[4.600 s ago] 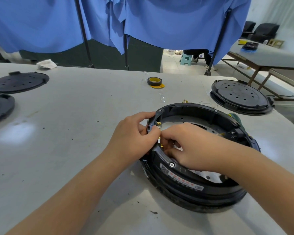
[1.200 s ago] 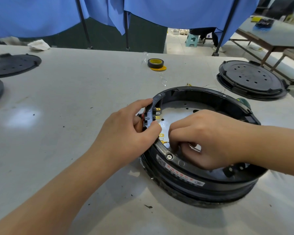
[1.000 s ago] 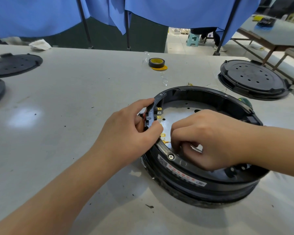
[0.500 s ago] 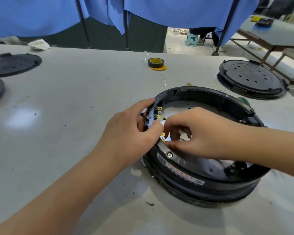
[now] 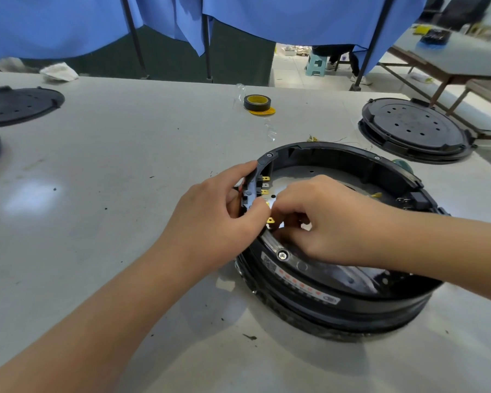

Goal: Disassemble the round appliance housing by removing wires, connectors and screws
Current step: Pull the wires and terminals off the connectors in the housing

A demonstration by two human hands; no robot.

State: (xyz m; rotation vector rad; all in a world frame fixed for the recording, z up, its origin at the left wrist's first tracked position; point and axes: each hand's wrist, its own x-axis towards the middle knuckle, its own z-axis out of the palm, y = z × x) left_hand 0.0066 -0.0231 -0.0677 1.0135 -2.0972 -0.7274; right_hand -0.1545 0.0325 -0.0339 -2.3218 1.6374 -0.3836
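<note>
A round black appliance housing lies open on the grey table, with a silver plate inside and a screw on its near rim. My left hand grips the housing's left rim, thumb over the top by a row of brass connector tabs. My right hand reaches inside the ring, its curled fingers pinching at a brass connector just below my left thumb. What the fingertips hold is mostly hidden.
A roll of black and yellow tape sits at the back centre. A black round cover lies at the right, two more black covers at the far left. Loose wire scraps lie behind the housing.
My right hand has risen from deep inside the ring and moved left to the connectors by my left thumb. My left hand has kept its grip on the rim.
</note>
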